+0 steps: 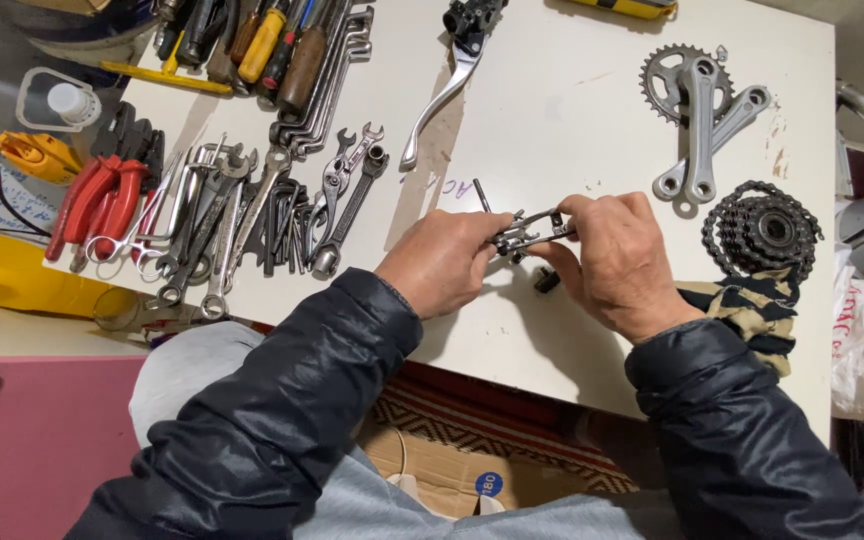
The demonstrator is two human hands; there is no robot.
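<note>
Above the white desk (pixel 552 110), I hold a small metal bike part (pixel 530 232), left hand (pixel 442 262) and right hand (pixel 617 262) fingers clamped on its ends. It looks part-assembled; a small dark piece (pixel 547 282) lies loose beneath, with wrenches (pixel 252 220) and crank (pixel 697 120) untouched.

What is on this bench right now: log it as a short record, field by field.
surface: white table
left hand: grips one end of a small metal bike part
right hand: grips the other end of that part
left of hands: spread of wrenches, red-handled pliers
top left: screwdrivers
top centre: brake lever
right: crank arms with chainring, sprocket cluster with chain, striped cloth
</note>
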